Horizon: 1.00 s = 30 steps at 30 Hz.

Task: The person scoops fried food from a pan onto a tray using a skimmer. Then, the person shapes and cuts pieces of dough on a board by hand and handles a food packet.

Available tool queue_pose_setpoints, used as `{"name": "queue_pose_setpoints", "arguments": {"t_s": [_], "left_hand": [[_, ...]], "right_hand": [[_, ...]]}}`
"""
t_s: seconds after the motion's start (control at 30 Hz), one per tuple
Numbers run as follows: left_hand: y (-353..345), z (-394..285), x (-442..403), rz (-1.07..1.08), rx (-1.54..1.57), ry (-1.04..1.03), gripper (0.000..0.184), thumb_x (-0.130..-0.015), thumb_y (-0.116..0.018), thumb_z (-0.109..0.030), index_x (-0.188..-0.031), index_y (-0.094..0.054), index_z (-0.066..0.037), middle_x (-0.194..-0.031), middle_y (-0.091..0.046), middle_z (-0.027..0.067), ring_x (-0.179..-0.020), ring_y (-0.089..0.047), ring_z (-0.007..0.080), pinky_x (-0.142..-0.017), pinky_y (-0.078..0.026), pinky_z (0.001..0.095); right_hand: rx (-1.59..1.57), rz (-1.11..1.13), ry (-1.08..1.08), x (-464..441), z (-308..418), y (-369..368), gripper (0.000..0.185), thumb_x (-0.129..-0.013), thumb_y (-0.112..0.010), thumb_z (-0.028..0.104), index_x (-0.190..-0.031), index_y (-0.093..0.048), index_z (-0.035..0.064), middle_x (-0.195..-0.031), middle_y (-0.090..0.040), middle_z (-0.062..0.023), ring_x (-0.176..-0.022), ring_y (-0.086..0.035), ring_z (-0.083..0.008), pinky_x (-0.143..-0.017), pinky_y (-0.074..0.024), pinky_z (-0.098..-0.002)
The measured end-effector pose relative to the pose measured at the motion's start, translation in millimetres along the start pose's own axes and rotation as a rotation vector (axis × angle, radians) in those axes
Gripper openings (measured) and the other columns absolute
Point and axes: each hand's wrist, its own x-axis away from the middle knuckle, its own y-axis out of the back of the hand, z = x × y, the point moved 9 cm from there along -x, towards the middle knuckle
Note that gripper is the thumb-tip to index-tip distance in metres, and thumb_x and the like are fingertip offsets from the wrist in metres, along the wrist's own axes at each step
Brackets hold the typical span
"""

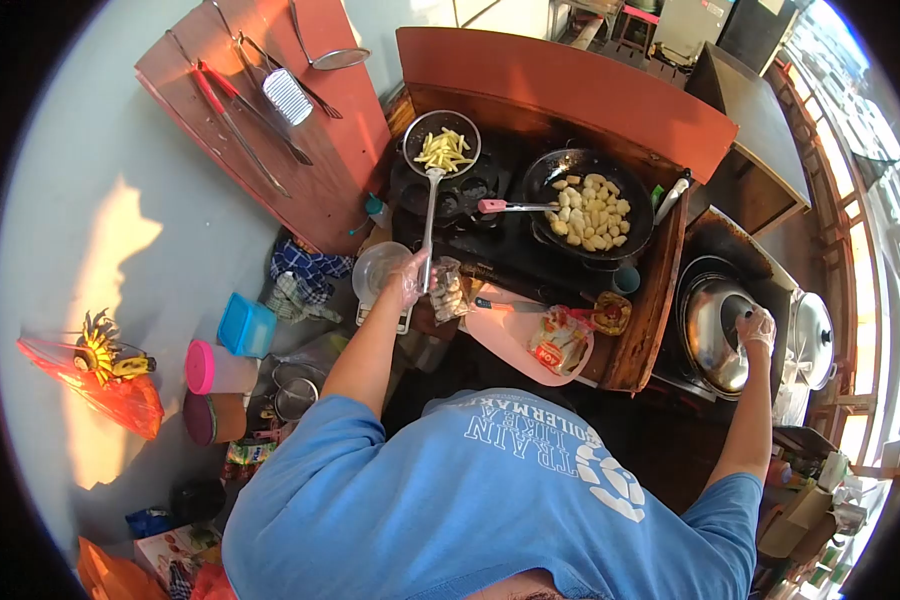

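Observation:
My left hand (407, 277), in a clear plastic glove, is closed round the long handle of a strainer (431, 215). Pale cut potato sticks (443, 150) lie in its bowl, over the left side of the black stove (470, 232). Over at the right, my gloved right hand (757, 328) grips the dark knob of a shiny domed pot lid (715, 338), which lies tilted over a large dark pan. Just below my left hand are a clear plastic bowl (375, 268) and a bag of brownish pieces (450, 290).
A black wok (540, 175) on the right burner holds pale chunks (592, 212) and pink-handled tongs (495, 206). A pink tray (500, 340) carries a knife and a printed plastic bag (560, 345). Utensils hang on a red board (300, 170). Another lidded pot (812, 340) stands far right.

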Motion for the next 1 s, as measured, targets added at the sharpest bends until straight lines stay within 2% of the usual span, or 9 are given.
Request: {"name": "queue_pose_setpoints", "arguments": {"t_s": [0.23, 0.37, 0.43, 0.6, 0.67, 0.77, 0.8, 0.87, 1.0], "left_hand": [[24, 9, 14, -0.096, 0.084, 0.074, 0.055, -0.082, -0.067, -0.061, -0.096, -0.062, -0.009, -0.076, -0.064, 0.0055, -0.062, -0.064, 0.0187, -0.053, -0.054, 0.0347], [66, -108, 47, -0.498, -0.468, -0.528, 0.052, -0.082, -0.069, -0.056, -0.101, -0.069, -0.008, -0.079, -0.068, 0.0074, -0.074, -0.067, 0.0249, -0.068, -0.054, 0.0401], [-11, -227, 156, -0.567, -0.871, -1.077, 0.052, -0.082, -0.070, -0.045, -0.100, -0.070, 0.004, -0.095, -0.069, 0.0241, -0.088, -0.068, 0.0327, -0.087, -0.049, 0.0458], [-122, -433, 269, -0.806, -0.971, -1.538, 0.028, -0.085, -0.064, -0.027, -0.099, -0.064, -0.002, -0.092, -0.069, 0.0188, -0.084, -0.066, 0.0366, -0.078, -0.051, 0.0467], [-127, -492, 260, -1.174, -0.824, -1.707, 0.024, -0.086, -0.059, -0.020, -0.100, -0.059, 0.000, -0.094, -0.069, 0.0191, -0.082, -0.067, 0.0340, -0.070, -0.053, 0.0448], [-74, -629, 30, -1.378, -1.719, -1.284, 0.027, -0.086, -0.059, -0.015, -0.109, -0.057, -0.001, -0.096, -0.070, 0.0182, -0.085, -0.069, 0.0317, -0.070, -0.055, 0.0409], [-94, -623, 57, -1.371, -1.711, -1.303, 0.027, -0.086, -0.059, -0.015, -0.109, -0.057, -0.001, -0.096, -0.070, 0.0182, -0.085, -0.069, 0.0317, -0.070, -0.055, 0.0409], [-77, -586, 137, -1.111, -0.576, -0.977, 0.025, -0.083, -0.063, -0.017, -0.102, -0.066, -0.002, -0.104, -0.070, 0.0209, -0.097, -0.070, 0.0305, -0.080, -0.057, 0.0370], [-79, -597, 116, -1.073, -0.649, -0.702, 0.027, -0.084, -0.063, -0.016, -0.106, -0.066, 0.001, -0.110, -0.068, 0.0223, -0.100, -0.070, 0.0316, -0.080, -0.058, 0.0343]], "right_hand": [[0.088, -0.023, -0.138, 20, 7, 7, 0.049, -0.076, -0.062, 0.033, -0.112, -0.063, -0.0007, -0.104, -0.066, -0.0246, -0.101, -0.063, -0.0393, -0.091, -0.0488, -0.0463], [0.100, 0.062, -0.299, 32, 4, 17, 0.053, -0.077, -0.062, 0.036, -0.115, -0.062, -0.0006, -0.108, -0.066, -0.0247, -0.104, -0.062, -0.0398, -0.093, -0.0476, -0.0469], [0.052, -0.122, -0.281, 47, 12, 41, 0.049, -0.081, -0.062, 0.033, -0.117, -0.062, -0.0001, -0.114, -0.064, -0.0241, -0.107, -0.061, -0.0380, -0.095, -0.0470, -0.0455], [-0.009, -0.253, -0.374, 83, -2, 78, 0.039, -0.085, -0.065, 0.031, -0.113, -0.067, 0.0035, -0.106, -0.067, -0.0207, -0.100, -0.064, -0.0349, -0.088, -0.0502, -0.0443], [-0.188, -0.345, -0.380, 99, -41, 58, 0.034, -0.088, -0.063, 0.033, -0.100, -0.071, 0.0025, -0.087, -0.070, -0.0191, -0.079, -0.068, -0.0318, -0.072, -0.0510, -0.0434], [-0.246, -0.344, -0.532, 136, -19, 95, 0.033, -0.089, -0.061, 0.034, -0.094, -0.073, 0.0026, -0.076, -0.069, -0.0189, -0.068, -0.067, -0.0311, -0.064, -0.0494, -0.0434], [-0.143, -0.412, -0.595, 155, -4, 117, 0.033, -0.090, -0.061, 0.034, -0.092, -0.074, 0.0030, -0.072, -0.068, -0.0192, -0.064, -0.067, -0.0311, -0.061, -0.0485, -0.0436], [-0.185, -0.483, -0.559, 174, 5, 131, 0.033, -0.090, -0.061, 0.035, -0.094, -0.075, 0.0050, -0.075, -0.069, -0.0199, -0.067, -0.068, -0.0311, -0.062, -0.0491, -0.0436], [-0.375, -0.433, -0.670, 214, -5, 122, 0.033, -0.090, -0.063, 0.033, -0.095, -0.074, 0.0030, -0.072, -0.070, -0.0146, -0.065, -0.066, -0.0234, -0.062, -0.0501, -0.0379]]}}
